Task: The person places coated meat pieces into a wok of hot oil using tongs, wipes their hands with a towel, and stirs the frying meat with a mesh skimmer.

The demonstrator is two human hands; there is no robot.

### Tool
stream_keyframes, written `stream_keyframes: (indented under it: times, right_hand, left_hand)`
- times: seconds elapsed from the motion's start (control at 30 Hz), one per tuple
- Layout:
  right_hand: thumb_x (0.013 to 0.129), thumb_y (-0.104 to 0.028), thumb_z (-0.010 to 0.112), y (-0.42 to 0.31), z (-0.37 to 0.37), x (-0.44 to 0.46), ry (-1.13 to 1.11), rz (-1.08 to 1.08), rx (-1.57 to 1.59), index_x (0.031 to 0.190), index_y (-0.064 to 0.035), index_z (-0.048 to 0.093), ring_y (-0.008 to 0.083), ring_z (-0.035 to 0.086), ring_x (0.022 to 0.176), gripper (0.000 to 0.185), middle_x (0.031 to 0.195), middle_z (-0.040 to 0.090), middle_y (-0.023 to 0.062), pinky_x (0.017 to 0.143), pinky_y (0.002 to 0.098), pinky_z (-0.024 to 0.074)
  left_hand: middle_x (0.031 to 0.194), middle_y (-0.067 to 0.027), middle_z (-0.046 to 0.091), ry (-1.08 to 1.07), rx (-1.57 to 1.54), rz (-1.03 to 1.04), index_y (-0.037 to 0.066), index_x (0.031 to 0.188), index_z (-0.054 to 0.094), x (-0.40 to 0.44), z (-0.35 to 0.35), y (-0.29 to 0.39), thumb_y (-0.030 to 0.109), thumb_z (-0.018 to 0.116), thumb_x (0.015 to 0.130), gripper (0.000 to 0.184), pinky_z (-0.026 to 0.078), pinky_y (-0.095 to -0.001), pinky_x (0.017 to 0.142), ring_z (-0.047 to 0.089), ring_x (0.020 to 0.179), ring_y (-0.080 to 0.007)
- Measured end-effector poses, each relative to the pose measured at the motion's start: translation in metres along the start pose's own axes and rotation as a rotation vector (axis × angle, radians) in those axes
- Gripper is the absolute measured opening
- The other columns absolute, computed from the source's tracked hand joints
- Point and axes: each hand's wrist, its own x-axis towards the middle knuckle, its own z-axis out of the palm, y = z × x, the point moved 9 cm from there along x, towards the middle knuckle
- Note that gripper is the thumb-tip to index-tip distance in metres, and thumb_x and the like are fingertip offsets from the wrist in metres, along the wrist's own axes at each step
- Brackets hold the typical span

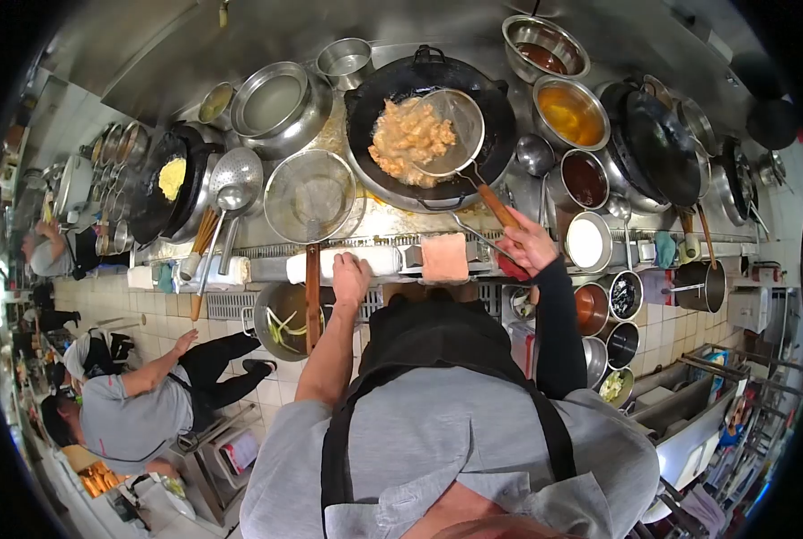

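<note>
My right hand (527,244) is closed around the wooden handle of a mesh skimmer (460,126), whose round net lies in the black wok (500,166). Pale orange fried pieces (410,135) fill the left part of the wok, some against the net. My left hand (352,277) is on a rolled white towel (379,260) at the stove's front edge, fingers bent and pressed together over it. Just left of that hand, a second mesh strainer (310,196) lies flat, its wooden handle jutting over the edge. A ladle (535,154) rests right of the wok.
Metal bowls of sauce (570,115) and a white-filled pot (589,241) stand to the right. On the left are a perforated skimmer (236,175) and a wok with yellow food (173,178). A pot (280,319) sits below the edge. A co-worker (141,404) is at lower left.
</note>
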Motion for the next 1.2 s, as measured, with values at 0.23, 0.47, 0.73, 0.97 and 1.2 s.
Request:
stream_keyframes:
  times: [0.23,0.47,0.73,0.97,1.2]
  right_hand:
    - [0.092,-0.006,0.06,-0.008,0.0,0.024,0.426,-0.469,-0.613,0.148,-0.0043,0.048,0.0257,0.065,0.094,0.057,0.111,0.068,0.0183,0.082,0.0334,0.0496]
    - [0.09,-0.012,0.061,-0.04,0.059,0.005,0.635,-0.58,-0.975,0.147,-0.0092,0.05,0.0407,0.066,0.105,0.058,0.114,0.068,0.0271,0.092,0.0432,0.0506]
    - [0.09,-0.009,0.059,-0.027,0.082,-0.018,0.754,-0.54,-1.122,0.151,-0.0148,0.043,0.049,0.065,0.095,0.064,0.105,0.068,0.0306,0.083,0.0536,0.051]
    - [0.089,-0.009,0.058,0.006,0.111,-0.046,0.78,-0.642,-1.061,0.151,-0.0109,0.041,0.0497,0.065,0.088,0.064,0.095,0.067,0.0321,0.078,0.0568,0.0506]
    - [0.091,-0.014,0.058,-0.006,0.132,-0.027,0.771,-0.525,-1.132,0.144,-0.004,0.048,0.0488,0.065,0.096,0.054,0.105,0.067,0.0314,0.083,0.0546,0.051]
  left_hand:
    - [0.111,-0.0238,0.051,-0.013,-0.088,0.08,-0.001,0.11,0.058,-0.01,-0.022,0.018,0.02,0.07,0.088,0.032,0.047,-0.0521,0.091,0.053,0.105,-0.0442]
    - [0.118,-0.0266,0.053,-0.202,-0.227,0.132,-0.001,0.115,0.062,-0.008,-0.01,-0.01,0.015,0.068,0.089,0.031,0.049,-0.0493,0.092,0.057,0.107,-0.0444]
    - [0.112,-0.0241,0.06,-0.019,-0.283,-0.001,-0.004,0.109,0.063,-0.049,-0.144,-0.046,0.012,0.064,0.089,0.025,0.049,-0.0474,0.091,0.06,0.103,-0.0428]
    - [0.093,-0.0128,0.066,-0.254,-0.501,-0.363,-0.003,0.111,0.063,-0.094,-0.121,-0.166,0.028,0.068,0.096,0.035,0.051,-0.035,0.078,0.064,0.084,-0.0245]
    - [0.088,-0.0107,0.067,-0.541,-1.403,-0.716,0.003,0.113,0.054,-0.12,-0.09,-0.095,0.033,0.057,0.105,0.031,0.057,-0.0334,0.066,0.065,0.073,-0.0172]
